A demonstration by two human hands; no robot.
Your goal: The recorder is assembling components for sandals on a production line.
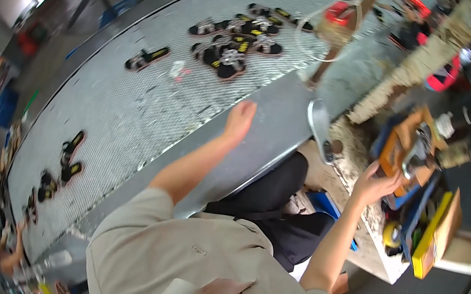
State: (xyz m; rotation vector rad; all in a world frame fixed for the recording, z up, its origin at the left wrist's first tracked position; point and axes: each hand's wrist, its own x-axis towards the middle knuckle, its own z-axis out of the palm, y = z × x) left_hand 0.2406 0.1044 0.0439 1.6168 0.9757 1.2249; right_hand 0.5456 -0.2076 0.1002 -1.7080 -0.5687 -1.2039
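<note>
My left hand [240, 120] lies flat on the grey metal rim [269, 134] of a wide mesh conveyor belt [129, 110] and holds nothing. My right hand [374, 184] reaches out to the side and touches the lower edge of an orange box-like object [400, 146] on a cluttered workbench; whether it grips it is unclear. A pile of black and yellow sandals [232, 53] lies on the belt well beyond my left hand. A single sandal [147, 57] lies apart from the pile.
More sandals [69, 156] lie further along the belt. A silver metal foot-shaped form [320, 127] stands between my hands. A yellow box [436, 233] and a yellow roll [392, 234] sit on the bench. Another person's arm [8, 255] shows at the belt's far end.
</note>
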